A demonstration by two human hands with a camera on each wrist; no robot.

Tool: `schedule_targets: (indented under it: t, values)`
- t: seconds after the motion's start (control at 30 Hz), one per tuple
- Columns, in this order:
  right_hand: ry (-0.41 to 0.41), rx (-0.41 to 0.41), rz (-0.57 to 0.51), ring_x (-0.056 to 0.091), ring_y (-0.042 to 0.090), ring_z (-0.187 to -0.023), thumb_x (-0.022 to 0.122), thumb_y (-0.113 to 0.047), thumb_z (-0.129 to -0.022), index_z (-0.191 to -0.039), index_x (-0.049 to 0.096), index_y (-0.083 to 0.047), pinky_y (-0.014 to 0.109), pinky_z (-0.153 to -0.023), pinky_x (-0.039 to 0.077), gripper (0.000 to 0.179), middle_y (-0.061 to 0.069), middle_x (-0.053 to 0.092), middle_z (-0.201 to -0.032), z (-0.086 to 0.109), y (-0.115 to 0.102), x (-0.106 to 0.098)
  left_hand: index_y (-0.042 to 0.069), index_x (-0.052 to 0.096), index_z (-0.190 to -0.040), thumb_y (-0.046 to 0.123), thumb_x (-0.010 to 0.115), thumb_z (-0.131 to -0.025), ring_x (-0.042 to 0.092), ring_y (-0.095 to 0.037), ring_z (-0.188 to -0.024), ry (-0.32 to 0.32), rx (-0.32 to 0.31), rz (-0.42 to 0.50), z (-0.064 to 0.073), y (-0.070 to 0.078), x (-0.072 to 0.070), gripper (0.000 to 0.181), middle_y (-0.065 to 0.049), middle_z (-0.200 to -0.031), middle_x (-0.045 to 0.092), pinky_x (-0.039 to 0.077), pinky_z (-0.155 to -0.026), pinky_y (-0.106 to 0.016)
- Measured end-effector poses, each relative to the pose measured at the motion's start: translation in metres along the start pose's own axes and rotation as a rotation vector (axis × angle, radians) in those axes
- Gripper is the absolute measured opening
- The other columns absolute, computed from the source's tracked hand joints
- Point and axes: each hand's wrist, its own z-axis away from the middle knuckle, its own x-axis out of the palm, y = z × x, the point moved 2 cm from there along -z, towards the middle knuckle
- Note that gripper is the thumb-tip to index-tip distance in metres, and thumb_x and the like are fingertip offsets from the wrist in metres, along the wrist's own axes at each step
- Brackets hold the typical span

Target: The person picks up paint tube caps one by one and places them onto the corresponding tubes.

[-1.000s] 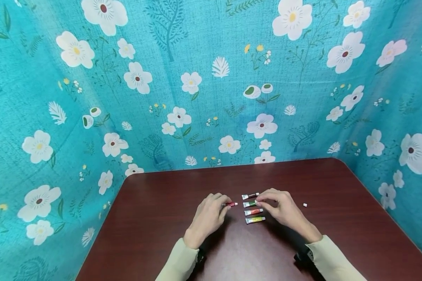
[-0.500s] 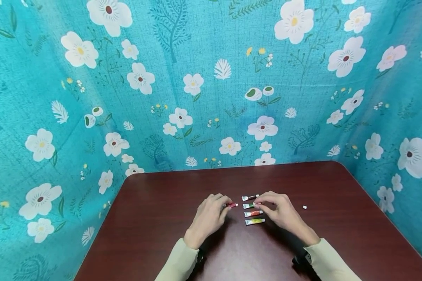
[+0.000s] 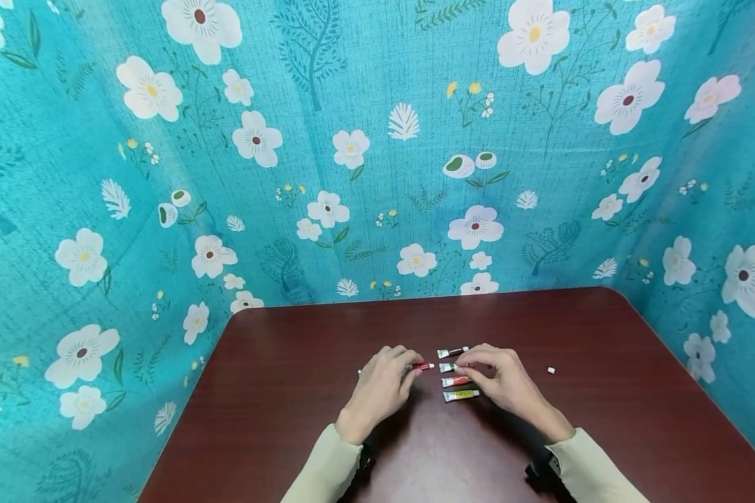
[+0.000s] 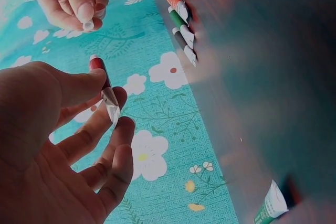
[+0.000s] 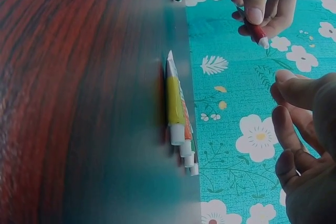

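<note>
My left hand [image 3: 380,381] pinches a small red paint tube [image 4: 98,69] between thumb and fingers, its white tip pointing toward the right hand. My right hand [image 3: 500,377] pinches a small white cap [image 4: 88,25] between thumb and fingertip, a short gap from the red tube's tip. Both hands are above the table. Below and between them lie a dark paint tube [image 3: 453,353], a green one [image 3: 447,367], an orange-red one [image 3: 456,381] and a yellow one [image 3: 461,395], side by side; the right fingers overlap the green one in the head view.
Another green tube [image 4: 273,205] lies on the table [image 3: 277,419] by the left hand, mostly hidden behind it in the head view. A loose white cap [image 3: 551,370] lies right of the right hand. A blue flowered cloth [image 3: 377,237] hangs behind the table.
The right hand has shifted slightly left, toward the left hand. The left hand still pinches the red paint tube. The head view has shifted slightly.
</note>
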Motion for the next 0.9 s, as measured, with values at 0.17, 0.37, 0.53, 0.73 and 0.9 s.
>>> schedule_targets:
  t: [0.17, 0.37, 0.53, 0.73, 0.9]
  values:
    - [0.003, -0.024, -0.025, 0.068, 0.008, -0.086, 0.086, 0.004, -0.085, -0.103, 0.083, -0.025, 0.026, -0.056, 0.05, 0.034, -0.006, 0.078, -0.099, 0.0011, -0.0027, 0.0048, 0.021, 0.077, -0.112, 0.025, 0.073, -0.104, 0.061, -0.012, -0.086, -0.01, -0.004, 0.003, 0.003, -0.0007, 0.0003, 0.01, 0.007, -0.101, 0.074, 0.054, -0.076, -0.026]
    - [0.008, -0.035, -0.025, 0.066, 0.006, -0.083, 0.086, 0.004, -0.085, -0.103, 0.083, -0.025, 0.03, -0.054, 0.05, 0.034, -0.008, 0.077, -0.099, 0.0024, -0.0052, 0.0065, 0.021, 0.077, -0.113, 0.026, 0.071, -0.105, 0.061, -0.012, -0.087, -0.013, -0.001, 0.012, 0.0046, 0.0015, 0.0027, 0.011, 0.007, -0.102, 0.074, 0.054, -0.077, -0.025]
    - [0.006, -0.043, -0.025, 0.069, 0.012, -0.083, 0.087, 0.006, -0.083, -0.102, 0.083, -0.023, 0.033, -0.055, 0.052, 0.035, -0.007, 0.077, -0.098, 0.0019, -0.0052, 0.0077, 0.021, 0.077, -0.114, 0.026, 0.071, -0.105, 0.061, -0.011, -0.088, -0.023, -0.005, 0.01, 0.0037, 0.0033, 0.0041, 0.012, 0.008, -0.104, 0.074, 0.055, -0.078, -0.025]
    - [0.006, -0.043, -0.035, 0.071, 0.015, -0.084, 0.088, 0.007, -0.082, -0.1, 0.082, -0.021, 0.03, -0.058, 0.053, 0.034, -0.004, 0.077, -0.097, -0.0006, -0.0065, 0.0085, 0.022, 0.077, -0.115, 0.026, 0.07, -0.105, 0.062, -0.012, -0.09, -0.027, 0.005, 0.006, 0.001, 0.0043, 0.0041, 0.013, 0.008, -0.105, 0.074, 0.056, -0.081, -0.026]
    - [-0.001, -0.002, -0.019, 0.065, 0.007, -0.08, 0.088, 0.004, -0.083, -0.099, 0.082, -0.022, 0.034, -0.055, 0.052, 0.031, -0.007, 0.077, -0.097, 0.0006, -0.0053, 0.0081, 0.023, 0.077, -0.116, 0.027, 0.069, -0.106, 0.063, -0.012, -0.092, -0.039, 0.016, 0.006, -0.0011, 0.0081, 0.0058, 0.013, 0.008, -0.106, 0.074, 0.057, -0.082, -0.027]
